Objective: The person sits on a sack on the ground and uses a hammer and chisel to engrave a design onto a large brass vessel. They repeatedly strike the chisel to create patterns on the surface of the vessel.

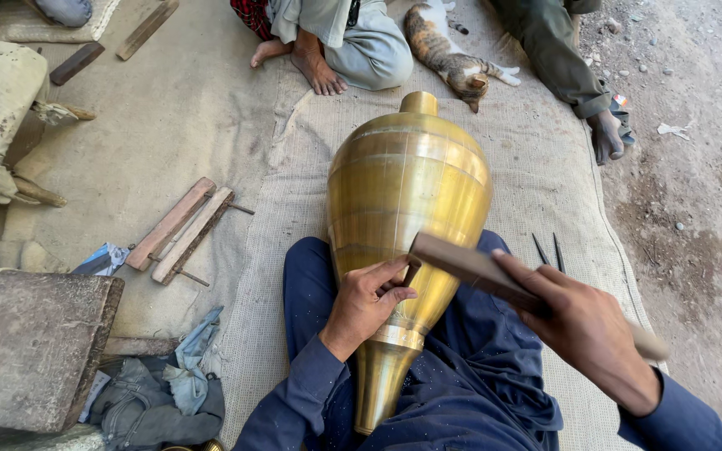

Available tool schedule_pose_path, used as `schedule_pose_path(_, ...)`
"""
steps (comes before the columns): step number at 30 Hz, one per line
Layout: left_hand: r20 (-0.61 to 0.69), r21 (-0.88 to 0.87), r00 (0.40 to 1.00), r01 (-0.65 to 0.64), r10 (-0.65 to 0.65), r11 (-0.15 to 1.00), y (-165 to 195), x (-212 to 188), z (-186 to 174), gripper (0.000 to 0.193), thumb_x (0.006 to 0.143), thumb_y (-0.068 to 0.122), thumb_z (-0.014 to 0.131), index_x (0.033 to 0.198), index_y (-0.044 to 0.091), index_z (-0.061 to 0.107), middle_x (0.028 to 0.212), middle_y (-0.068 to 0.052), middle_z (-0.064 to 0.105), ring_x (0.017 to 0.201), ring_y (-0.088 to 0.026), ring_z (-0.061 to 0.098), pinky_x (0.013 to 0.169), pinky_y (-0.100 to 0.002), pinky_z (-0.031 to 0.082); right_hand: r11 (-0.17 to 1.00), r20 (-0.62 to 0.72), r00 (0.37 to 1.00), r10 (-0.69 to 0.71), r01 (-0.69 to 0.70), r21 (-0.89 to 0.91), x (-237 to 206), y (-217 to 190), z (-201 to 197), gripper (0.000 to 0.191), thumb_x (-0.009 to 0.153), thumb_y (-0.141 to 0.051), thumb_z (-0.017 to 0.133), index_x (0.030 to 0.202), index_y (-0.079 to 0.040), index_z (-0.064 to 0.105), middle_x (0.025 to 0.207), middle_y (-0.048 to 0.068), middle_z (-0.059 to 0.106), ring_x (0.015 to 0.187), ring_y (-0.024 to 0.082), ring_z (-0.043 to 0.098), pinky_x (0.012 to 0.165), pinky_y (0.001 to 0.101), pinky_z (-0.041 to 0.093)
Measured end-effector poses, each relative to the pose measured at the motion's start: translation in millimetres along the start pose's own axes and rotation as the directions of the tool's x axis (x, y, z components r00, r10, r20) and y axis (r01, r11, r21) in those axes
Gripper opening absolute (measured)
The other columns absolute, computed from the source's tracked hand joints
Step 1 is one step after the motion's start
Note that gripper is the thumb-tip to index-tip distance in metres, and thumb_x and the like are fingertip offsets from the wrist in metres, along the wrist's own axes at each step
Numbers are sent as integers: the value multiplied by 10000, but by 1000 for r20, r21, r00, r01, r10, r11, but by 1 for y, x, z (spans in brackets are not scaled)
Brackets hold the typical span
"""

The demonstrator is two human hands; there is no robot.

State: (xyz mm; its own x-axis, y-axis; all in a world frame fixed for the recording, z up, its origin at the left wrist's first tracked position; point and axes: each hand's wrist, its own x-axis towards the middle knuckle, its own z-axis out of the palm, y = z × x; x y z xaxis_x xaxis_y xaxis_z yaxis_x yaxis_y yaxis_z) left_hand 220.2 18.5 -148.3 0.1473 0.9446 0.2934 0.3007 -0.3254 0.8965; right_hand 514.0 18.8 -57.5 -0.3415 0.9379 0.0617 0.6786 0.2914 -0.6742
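Large polished brass vase with a bulging body and narrow neck (407,209) lies across the person's lap on dark blue trousers (478,376), foot end toward the person, mouth end pointing away. Left hand (367,302) rests on the lower part of the vase body, fingers (390,271) curled closed around a small dark metal punch (412,269) whose tip meets the brass just beside the fingertips. Right hand (582,326) closed tight around the handle of a brown wooden mallet (470,266), head of it held just above and right of the left fingers, near the punch end but whether touching cannot be told. Two thin dark metal spikes (546,248) lie on the woven burlap mat (536,167) just beyond the right-hand fingers. Well left of the left fingers, two flat wooden bars with metal pins (179,230) lie on a beige cloth (169,108); nearer, a weathered grey wooden block (35,347) with crumpled grey-blue rags (169,392) beside it. Far beyond the vase mouth, a tabby and white cat (449,54) lies on the mat, beside another seated person's bare foot (315,67); a second person's leg in olive trousers (557,54) stretches along the mat edge, foot on bare dirt ground (695,192).
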Motion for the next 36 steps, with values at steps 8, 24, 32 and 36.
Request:
schedule_pose_path(8, 86, 39, 995, -52, 48, 998, 6, 5, -5, 504, 829, 71, 822, 1310, 105, 676, 968, -81, 779, 803, -149, 769, 731, -276, 646, 975, 81, 972, 220, -218, -40, -12, 7, 10, 836, 848, -197, 801, 1590, -293, 428, 1265, 38, 739, 1017, 186, 771, 903, 328, 633)
schedule_pose_path(24, 106, 66, 994, -30, 23, 997, 6, 1, -6, 490, 817, 105, 832, 1281, 130, 676, 947, -77, 773, 800, -164, 777, 726, -282, 656, 947, 154, 954, 256, -216, -237, -20, 11, 15, 803, 856, -226, 773, 1545, -332, 374, 1156, 15, 741, 915, 142, 747, 840, 274, 651)
schedule_pose_path(32, 52, 86, 997, -68, 63, 994, 3, -6, -3, 462, 851, 105, 813, 1289, 125, 666, 972, -83, 769, 833, -166, 780, 723, -285, 658, 995, 69, 994, 88, -84, -59, -18, 11, 8, 879, 756, -162, 822, 1533, -350, 456, 1047, 38, 753, 794, 195, 738, 722, 329, 633)
schedule_pose_path(36, -30, 45, 998, -58, 59, 997, 1, -13, 1, 485, 853, 119, 814, 1309, 125, 649, 979, -88, 765, 831, -166, 778, 713, -288, 659, 997, 26, 998, -64, 65, -48, -9, 2, -2, 818, 764, -162, 801, 1488, -327, 458, 1009, 45, 726, 764, 200, 723, 679, 360, 629)
